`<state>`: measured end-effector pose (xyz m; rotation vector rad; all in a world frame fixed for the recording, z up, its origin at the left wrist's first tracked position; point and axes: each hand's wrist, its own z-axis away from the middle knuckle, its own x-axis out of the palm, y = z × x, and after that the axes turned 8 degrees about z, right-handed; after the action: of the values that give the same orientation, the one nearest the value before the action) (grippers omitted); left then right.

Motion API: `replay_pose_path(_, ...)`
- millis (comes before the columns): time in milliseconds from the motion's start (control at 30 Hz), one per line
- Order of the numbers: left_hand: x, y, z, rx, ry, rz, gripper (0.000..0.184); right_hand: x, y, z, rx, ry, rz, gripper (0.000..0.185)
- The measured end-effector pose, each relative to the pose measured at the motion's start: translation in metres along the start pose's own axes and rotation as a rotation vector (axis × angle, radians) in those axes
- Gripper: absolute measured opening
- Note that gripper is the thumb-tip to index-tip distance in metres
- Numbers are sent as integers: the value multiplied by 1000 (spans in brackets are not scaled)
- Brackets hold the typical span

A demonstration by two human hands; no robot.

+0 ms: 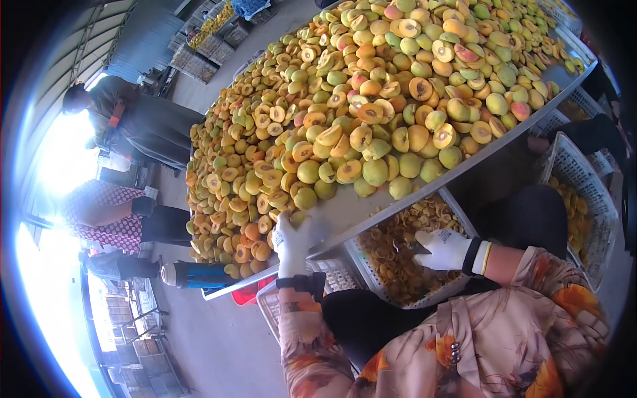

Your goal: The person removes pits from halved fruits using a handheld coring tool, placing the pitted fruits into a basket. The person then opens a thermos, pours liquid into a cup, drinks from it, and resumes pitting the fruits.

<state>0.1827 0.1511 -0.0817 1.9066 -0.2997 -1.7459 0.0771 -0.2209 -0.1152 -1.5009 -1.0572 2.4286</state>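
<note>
At far left, a co-worker in a pink dotted top (pixel 106 212) and a co-worker in dark clothing (pixel 159 126) stand beyond the worktable. A blue cylinder (pixel 202 274) lies on its side by the table's near left corner. The metal table (pixel 352 207) carries a broad heap of halved fruit (pixel 371 113), yellow to green with some red blush; many cut faces show. The left hand (pixel 292 242), white-gloved, is at the table's near edge, beside the lowest fruit; its fingers are blurred, and whether they are apart or clamped on a piece cannot be told. Below the edge, a white crate (pixel 456 211) contains small brownish pieces (pixel 411 222). The right hand (pixel 443 249), also gloved, is over these pieces, fingers pointing left; their closure cannot be told. At far right, a white lattice crate (pixel 598 199) contains yellowish fruit (pixel 570 211).
</note>
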Motion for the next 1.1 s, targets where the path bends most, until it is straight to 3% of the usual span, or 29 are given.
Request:
replay_pose_path(67, -21, 24, 34, -41, -41, 742, 53, -3, -9, 3, -69, 66, -121, 42)
replay_pose_path(167, -33, 45, 86, -124, -311, 1606, 58, -19, -44, 9, -192, 122, -291, 41)
replay_pose_path(267, -31, 89, 138, -86, -362, 1880, 62, -30, -78, 21, -355, 244, -322, 34)
replay_pose_path(367, -24, 115, 175, -34, -404, 1961, 61, -29, -98, 33, -408, 314, -345, 29)
replay_pose_path(500, -16, 148, 208, 100, -222, 1846, 58, -27, -106, 55, -478, 461, -280, 26)
replay_pose_path(633, -17, 175, 231, 102, 39, 1548, 53, -30, -115, 81, -487, 498, -243, 23)
replay_pose_path(833, -14, 172, 243, 143, 104, 1559, 47, -29, -120, 93, -637, 717, -289, 21)
replay_pose_path(967, -21, 164, 253, 172, 112, 1377, 39, -31, -129, 95, -483, 755, -394, 19)
replay_pose_path(1100, -11, 170, 257, 288, 208, 1276, 34, -38, -141, 100, -576, 778, -293, 23)
